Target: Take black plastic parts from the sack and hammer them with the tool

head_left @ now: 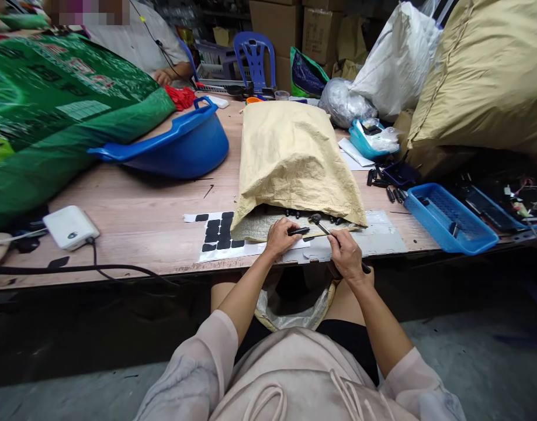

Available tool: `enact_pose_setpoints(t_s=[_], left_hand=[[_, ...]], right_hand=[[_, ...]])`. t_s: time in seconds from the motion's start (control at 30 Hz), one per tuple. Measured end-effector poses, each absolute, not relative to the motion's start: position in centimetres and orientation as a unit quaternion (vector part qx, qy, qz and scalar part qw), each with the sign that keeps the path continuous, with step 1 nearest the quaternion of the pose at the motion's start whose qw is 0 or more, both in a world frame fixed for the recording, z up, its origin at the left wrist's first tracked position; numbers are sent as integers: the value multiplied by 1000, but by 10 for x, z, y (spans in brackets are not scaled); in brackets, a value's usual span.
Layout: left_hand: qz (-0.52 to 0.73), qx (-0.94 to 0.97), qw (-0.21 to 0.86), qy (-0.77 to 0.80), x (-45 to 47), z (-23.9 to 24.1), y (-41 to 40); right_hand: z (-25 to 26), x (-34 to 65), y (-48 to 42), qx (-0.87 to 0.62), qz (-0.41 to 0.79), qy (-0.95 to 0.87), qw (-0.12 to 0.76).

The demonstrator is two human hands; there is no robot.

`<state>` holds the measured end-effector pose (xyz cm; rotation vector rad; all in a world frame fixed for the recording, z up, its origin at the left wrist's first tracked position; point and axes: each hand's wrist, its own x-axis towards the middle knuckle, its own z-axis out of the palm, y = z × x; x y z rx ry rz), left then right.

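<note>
My left hand (282,237) is closed on a small black stick-like part (298,231), its tip pointing right. In my right hand (346,252) is a rod with a metal shaft (323,227) and a dark rounded head; its dark lower end shows below my fingers. Both hands are at the table's front edge, before the mouth of a tan woven sack (290,158) lying on its side. Several black parts (297,214) show inside the sack's opening. Left of my hands, black rounded stickers (218,233) sit on a white sheet.
A blue basin (184,143) and a large green bag (75,111) occupy the left, near a white box with a cable (70,227). At right are a blue basket (452,216) and a full tan sack (487,76). An opened bag (294,313) hangs between my knees. Another person (141,41) sits across.
</note>
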<state>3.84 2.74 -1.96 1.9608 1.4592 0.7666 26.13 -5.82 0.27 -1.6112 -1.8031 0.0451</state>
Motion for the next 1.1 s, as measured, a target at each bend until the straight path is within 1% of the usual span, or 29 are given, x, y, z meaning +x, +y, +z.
enact_pose_setpoints(t_s=[0.17,0.27,0.43,0.6,0.8,0.97,1.1], left_hand=[[295,726,297,546,39,-18,27],[301,725,292,546,39,-18,26],[295,725,284,553,40,-18,25],[298,728,283,548,41,-18,25],[293,724,282,557,43,-16,24],[280,731,271,560,43,-13,23],[265,737,262,563,44,-11,22]], right_hand=[[10,240,-64,-628,-1,-705,331],[8,235,-65,-624,-12,-712,322],[1,236,-63,-623,-9,-730,280],[6,241,-63,-637,-30,-702,318],[2,244,-66,-635,-28,-707,311],[4,269,-56,-647,-56,-690,320],[1,313,-41,-617,-73,-729,286]])
